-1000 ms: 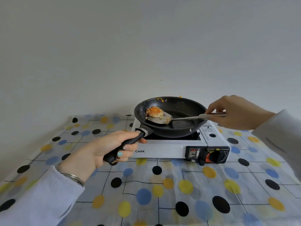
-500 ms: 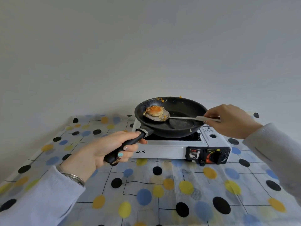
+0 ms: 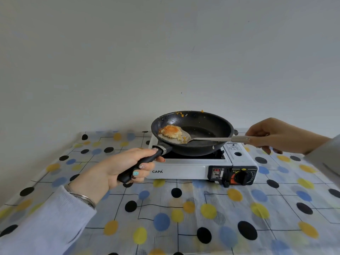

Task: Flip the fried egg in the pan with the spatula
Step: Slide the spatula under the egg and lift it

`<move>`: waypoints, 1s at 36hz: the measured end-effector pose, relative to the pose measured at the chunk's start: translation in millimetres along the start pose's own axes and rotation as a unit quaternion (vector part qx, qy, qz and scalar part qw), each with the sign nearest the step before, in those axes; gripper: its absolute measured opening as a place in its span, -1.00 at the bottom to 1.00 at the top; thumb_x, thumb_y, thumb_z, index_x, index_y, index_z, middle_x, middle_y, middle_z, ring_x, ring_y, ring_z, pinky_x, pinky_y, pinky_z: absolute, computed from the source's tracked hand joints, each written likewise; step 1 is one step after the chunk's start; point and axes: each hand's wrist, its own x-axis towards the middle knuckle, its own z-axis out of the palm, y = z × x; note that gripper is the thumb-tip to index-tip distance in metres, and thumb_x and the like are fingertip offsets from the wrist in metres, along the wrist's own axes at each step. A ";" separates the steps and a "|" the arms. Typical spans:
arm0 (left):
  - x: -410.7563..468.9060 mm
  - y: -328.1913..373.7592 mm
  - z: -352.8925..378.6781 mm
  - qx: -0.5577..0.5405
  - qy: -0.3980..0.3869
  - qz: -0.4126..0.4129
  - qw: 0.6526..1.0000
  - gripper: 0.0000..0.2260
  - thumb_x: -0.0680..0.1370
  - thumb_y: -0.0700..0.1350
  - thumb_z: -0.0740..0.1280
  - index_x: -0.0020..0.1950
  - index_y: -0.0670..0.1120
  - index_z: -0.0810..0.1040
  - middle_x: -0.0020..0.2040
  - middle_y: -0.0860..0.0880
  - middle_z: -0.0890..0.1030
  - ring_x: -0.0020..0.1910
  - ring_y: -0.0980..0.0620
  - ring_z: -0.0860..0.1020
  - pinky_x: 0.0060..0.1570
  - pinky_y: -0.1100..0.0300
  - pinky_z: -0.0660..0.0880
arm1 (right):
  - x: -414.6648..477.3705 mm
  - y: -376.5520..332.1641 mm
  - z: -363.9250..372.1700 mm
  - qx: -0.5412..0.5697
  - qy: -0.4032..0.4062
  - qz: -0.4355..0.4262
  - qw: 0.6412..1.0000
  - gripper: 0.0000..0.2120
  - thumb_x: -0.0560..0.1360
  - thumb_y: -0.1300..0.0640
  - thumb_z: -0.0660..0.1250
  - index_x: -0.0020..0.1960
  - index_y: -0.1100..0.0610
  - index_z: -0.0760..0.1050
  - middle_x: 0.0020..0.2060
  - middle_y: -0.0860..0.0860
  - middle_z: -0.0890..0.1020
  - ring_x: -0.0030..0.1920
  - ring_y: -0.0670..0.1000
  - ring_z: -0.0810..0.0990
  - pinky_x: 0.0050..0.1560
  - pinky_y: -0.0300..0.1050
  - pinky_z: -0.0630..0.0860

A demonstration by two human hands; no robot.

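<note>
Fingers [image 3: 265, 149] partly hidden behind spatula [image 3: 206, 139] handle

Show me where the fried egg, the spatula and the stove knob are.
fried egg [image 3: 171, 131]: head view, on its browned top.
spatula [image 3: 209, 139]: head view, on the metal shaft.
stove knob [image 3: 242, 177]: head view, on the black dial's middle.

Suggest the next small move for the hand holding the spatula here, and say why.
Probably roll the right hand to tip the spatula over, dropping the fried egg face down. The egg lies on the blade, near the left wall of the pan, browned side up, so it seems scooped but not yet turned. The left hand grips the pan handle, steadying it on the stove.
</note>
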 end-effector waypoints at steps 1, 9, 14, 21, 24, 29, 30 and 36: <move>-0.1 0.0 0.2 -0.001 0.000 0.000 1.000 -0.71 0.61 -0.06 0.11 0.08 -0.26 0.47 -0.54 0.04 0.28 -0.69 0.18 0.26 -0.69 0.34 0.23 | -1.0 0.4 -1.0 0.010 -0.010 0.009 1.000 -0.82 0.51 0.20 0.33 -0.18 0.27 0.62 -0.56 -0.03 0.48 -0.59 -0.14 0.40 -0.64 -0.34 0.28; -1.5 0.1 1.8 0.001 0.004 0.002 1.000 -0.72 0.62 -0.06 0.10 0.07 -0.25 0.47 -0.54 0.03 0.28 -0.69 0.18 0.26 -0.69 0.34 0.23 | -11.1 -2.1 -11.4 0.095 -0.110 0.095 0.985 -0.79 0.54 0.32 0.25 -0.14 0.51 0.45 -0.55 0.01 0.32 -0.64 -0.13 0.19 -0.66 -0.39 0.12; -1.6 0.1 2.2 -0.003 0.001 0.002 1.000 -0.72 0.61 -0.06 0.11 0.07 -0.25 0.46 -0.55 0.03 0.29 -0.69 0.18 0.27 -0.69 0.34 0.24 | -10.6 -4.3 -14.8 0.140 -0.155 0.114 0.971 -0.81 0.54 0.37 0.17 -0.13 0.52 0.41 -0.31 0.24 0.26 -0.61 -0.11 0.15 -0.65 -0.37 0.13; -1.5 -0.6 1.1 -0.005 0.003 0.003 1.000 -0.71 0.61 -0.05 0.11 0.07 -0.26 0.47 -0.55 0.04 0.29 -0.68 0.18 0.26 -0.69 0.34 0.23 | -9.0 -0.1 -13.3 0.273 -0.203 0.153 0.928 -0.80 0.55 0.35 0.14 -0.25 0.26 0.35 -0.45 0.09 0.27 -0.66 -0.15 0.15 -0.72 -0.43 0.14; -0.8 -1.0 0.8 -0.001 0.006 0.003 1.000 -0.71 0.61 -0.05 0.11 0.07 -0.25 0.48 -0.55 0.04 0.29 -0.68 0.17 0.25 -0.69 0.34 0.21 | -9.4 0.0 -12.2 0.350 -0.194 0.174 0.900 -0.84 0.57 0.36 0.09 0.00 0.36 0.45 -0.47 0.03 0.29 -0.68 -0.18 0.16 -0.75 -0.45 0.14; -1.3 -1.6 0.7 -0.005 0.005 0.006 1.000 -0.71 0.60 -0.05 0.12 0.07 -0.26 0.47 -0.55 0.04 0.29 -0.69 0.18 0.26 -0.69 0.34 0.22 | -9.1 2.4 -9.0 0.407 -0.153 0.182 0.882 -0.74 0.58 0.37 0.05 0.15 0.40 0.45 -0.49 0.03 0.35 -0.69 -0.18 0.20 -0.76 -0.44 0.14; -1.2 -1.5 1.0 -0.006 0.004 0.006 1.000 -0.71 0.60 -0.05 0.12 0.07 -0.26 0.47 -0.55 0.04 0.28 -0.69 0.18 0.26 -0.69 0.34 0.22 | -8.8 2.9 -8.6 0.411 -0.146 0.178 0.882 -0.75 0.58 0.37 0.05 0.15 0.37 0.43 -0.49 0.03 0.38 -0.69 -0.18 0.20 -0.76 -0.44 0.14; -1.4 -0.9 2.3 -0.006 0.006 0.005 1.000 -0.72 0.61 -0.06 0.11 0.04 -0.25 0.48 -0.55 0.04 0.28 -0.69 0.18 0.26 -0.69 0.34 0.22 | -9.6 2.8 -8.5 0.372 -0.104 0.168 0.907 -0.83 0.57 0.38 0.11 0.03 0.36 0.46 -0.51 0.01 0.42 -0.68 -0.17 0.19 -0.74 -0.46 0.14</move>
